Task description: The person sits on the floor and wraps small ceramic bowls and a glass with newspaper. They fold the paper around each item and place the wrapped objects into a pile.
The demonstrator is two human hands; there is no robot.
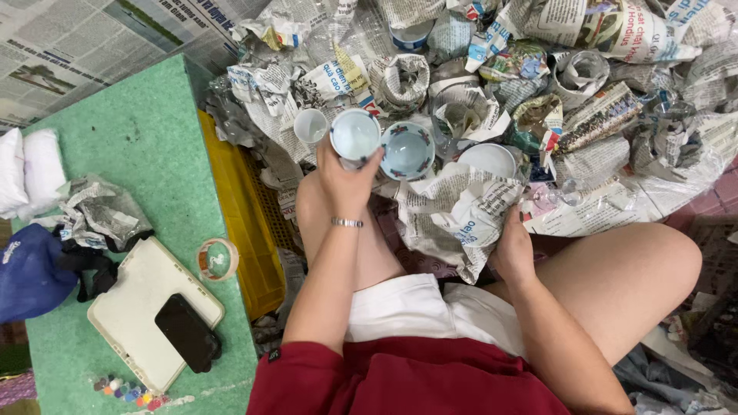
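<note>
My left hand (346, 180) grips a small white cup (355, 135) from below, held out in front of my knee. Right beside it sits a white bowl with blue and red pattern (407, 150), and a small translucent cup (310, 125) stands to the left. My right hand (513, 250) clutches a crumpled sheet of newspaper (460, 215) over my lap. Another white bowl (487, 160) peeks out above that sheet.
Several newspaper-wrapped bundles (584, 46) pile up at the top. A yellow crate (240, 223) stands beside a green table (131, 146) that bears a tape roll (218, 259), a white case (134, 300) with a black phone (187, 332), and a blue cloth (31, 273).
</note>
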